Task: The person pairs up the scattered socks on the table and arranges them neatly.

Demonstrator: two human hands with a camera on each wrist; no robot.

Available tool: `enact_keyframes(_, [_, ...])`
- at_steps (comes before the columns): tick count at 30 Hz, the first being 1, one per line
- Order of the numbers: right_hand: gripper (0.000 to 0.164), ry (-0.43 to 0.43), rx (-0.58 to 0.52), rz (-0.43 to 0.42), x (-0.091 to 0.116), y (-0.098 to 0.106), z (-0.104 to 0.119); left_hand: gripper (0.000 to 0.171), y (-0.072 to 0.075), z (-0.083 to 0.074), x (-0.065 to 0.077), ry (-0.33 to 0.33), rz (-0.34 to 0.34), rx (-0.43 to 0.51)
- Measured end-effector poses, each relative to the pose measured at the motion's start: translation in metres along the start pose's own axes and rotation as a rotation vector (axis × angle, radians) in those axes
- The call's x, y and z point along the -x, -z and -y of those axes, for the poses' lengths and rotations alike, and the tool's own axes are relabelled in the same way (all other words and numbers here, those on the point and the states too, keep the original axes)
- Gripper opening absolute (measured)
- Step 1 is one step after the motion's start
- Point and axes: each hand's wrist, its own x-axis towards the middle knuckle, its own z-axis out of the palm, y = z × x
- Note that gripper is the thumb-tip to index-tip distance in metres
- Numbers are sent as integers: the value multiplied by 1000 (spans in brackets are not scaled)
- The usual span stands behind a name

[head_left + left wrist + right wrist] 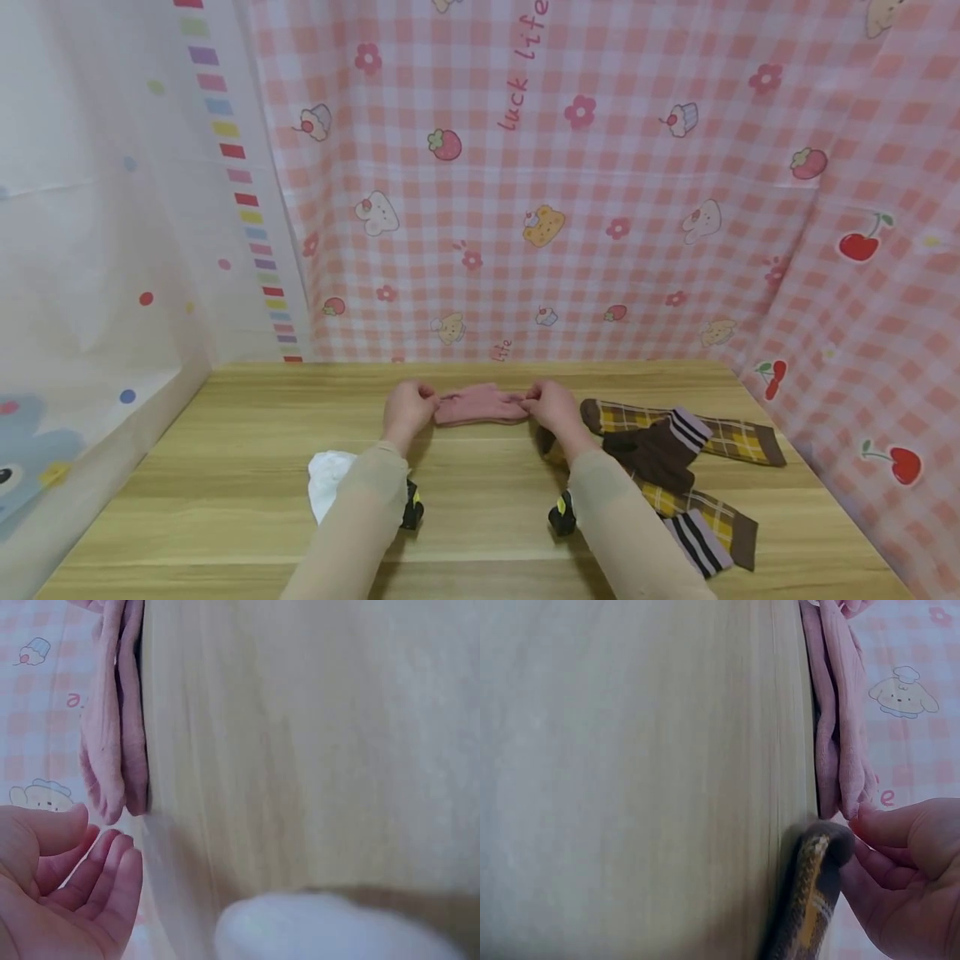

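Observation:
A pair of pink socks (480, 405) lies crosswise near the table's back edge, in two layers seen side-on in the wrist views. At the left end is my left hand (408, 410). In the left wrist view its fingers (112, 885) are loosely bent, with thumb and fingertips apart just short of the sock ends (112, 799). My right hand (553, 407) pinches the right end between thumb and fingers, and the right wrist view shows its thumb (889, 825) against the pink knit (849, 750).
Right of my right arm lie brown-and-yellow plaid socks (738, 439) and dark brown socks (652, 450) with striped cuffs, overlapping. Beside my left forearm is a white cloth item (327, 479), partly hidden. A pink checked curtain (495, 275) hangs behind the wooden table (480, 533).

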Motion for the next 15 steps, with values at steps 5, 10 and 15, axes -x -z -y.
enact_keyframes(5, [14, 6, -7, -6, 4, 4, 0, 14, 6, -2, 1, -13, 9, -15])
enact_keyframes(10, [16, 13, -30, -13, 5, 7, 1, 20, 9, -5, 2, -32, 10, -31])
enact_keyframes(15, [15, 39, -19, -34, 6, 10, 2, 24, 14, -9, 5, -61, 13, -51])
